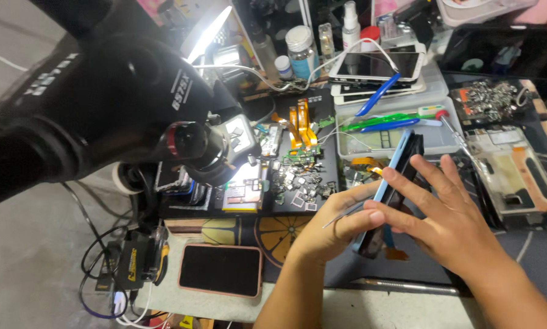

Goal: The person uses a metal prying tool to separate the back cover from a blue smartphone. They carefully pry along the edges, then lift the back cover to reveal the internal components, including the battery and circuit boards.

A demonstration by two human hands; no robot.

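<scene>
A blue-framed phone (401, 159) stands on edge, tilted, over the dark work mat (532, 247), held between both hands. My left hand (334, 228) grips its lower part and also pinches thin metal tweezers (342, 215) that point left. My right hand (447, 216) lies against the phone's right side with fingers spread along it. The phone's bottom end is hidden behind my left fingers.
A black microscope (133, 103) with a lit ring looms at the left over a circuit board (247, 186). Small parts and orange flex cables (301, 125) lie behind. A pink-cased phone (220, 270) rests near the front edge. Trays, bottles and stacked phones (377, 67) fill the back.
</scene>
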